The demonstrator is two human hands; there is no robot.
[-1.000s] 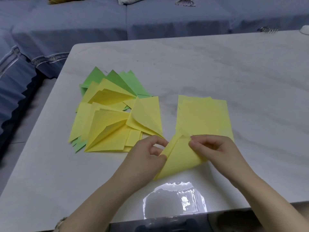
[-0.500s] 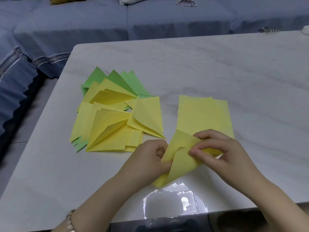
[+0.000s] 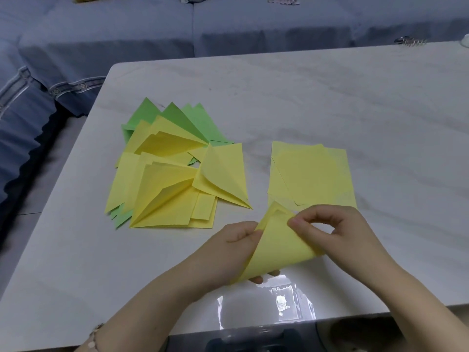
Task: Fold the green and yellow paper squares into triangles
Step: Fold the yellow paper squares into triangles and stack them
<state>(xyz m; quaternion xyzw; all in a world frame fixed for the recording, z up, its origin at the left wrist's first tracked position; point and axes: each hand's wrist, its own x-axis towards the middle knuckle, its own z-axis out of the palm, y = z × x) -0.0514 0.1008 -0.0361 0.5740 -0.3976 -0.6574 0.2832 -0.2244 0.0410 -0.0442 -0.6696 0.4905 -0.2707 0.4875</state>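
Note:
A yellow paper square (image 3: 275, 246) is bent over on itself near the table's front edge, with its two corners brought together at the top. My left hand (image 3: 238, 246) holds its left edge, fingers tucked under the sheet. My right hand (image 3: 337, 232) pinches the upper right corner between thumb and forefinger. Behind them lies a flat stack of yellow squares (image 3: 311, 176). To the left sits a loose pile of folded yellow triangles (image 3: 165, 196) on top of folded green triangles (image 3: 187, 120).
The white marble table (image 3: 330, 97) has bare surface at the back and right. A metal clip (image 3: 409, 41) lies at the far right edge. A blue sofa (image 3: 127, 29) runs behind and left of the table. A bright glare patch (image 3: 266, 308) marks the front edge.
The yellow sheet has been lifted off the stack and drawn toward me. Its lower half has been folded up so the corners meet, and my left fingers have slid under it.

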